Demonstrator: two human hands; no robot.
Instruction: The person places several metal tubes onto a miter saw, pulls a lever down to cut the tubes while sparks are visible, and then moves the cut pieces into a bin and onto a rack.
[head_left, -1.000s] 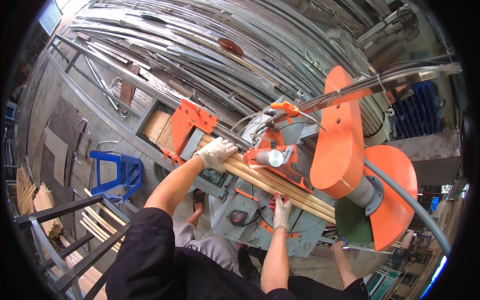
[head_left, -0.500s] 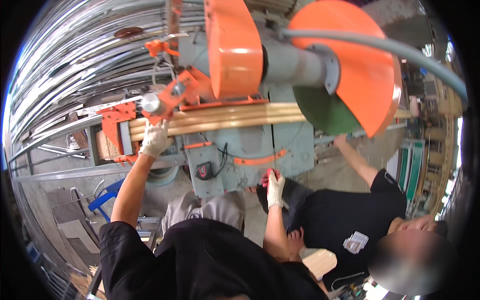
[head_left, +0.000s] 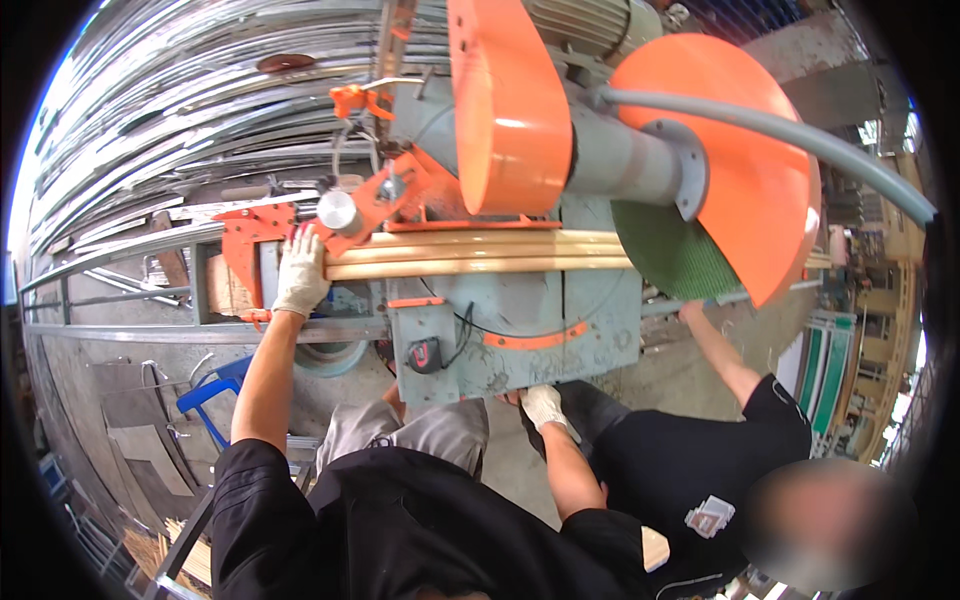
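Pale rods [head_left: 480, 265] on the grey table [head_left: 520, 372], long axis left to right, just right of the left hand [head_left: 303, 272], the nearer one; right hand [head_left: 545, 407] well apart at the table's front edge. Left arm reaches out, palm down, fingers close together, pointing away; can't tell if gripping. Right fingers partly hidden, state unclear

Glossy tan rods [head_left: 480, 266] lie side by side across the grey machine table [head_left: 505, 302].

Tabletop [head_left: 610, 320] gives room beside rods [head_left: 480, 252]; green disc [head_left: 668, 248] obstructs
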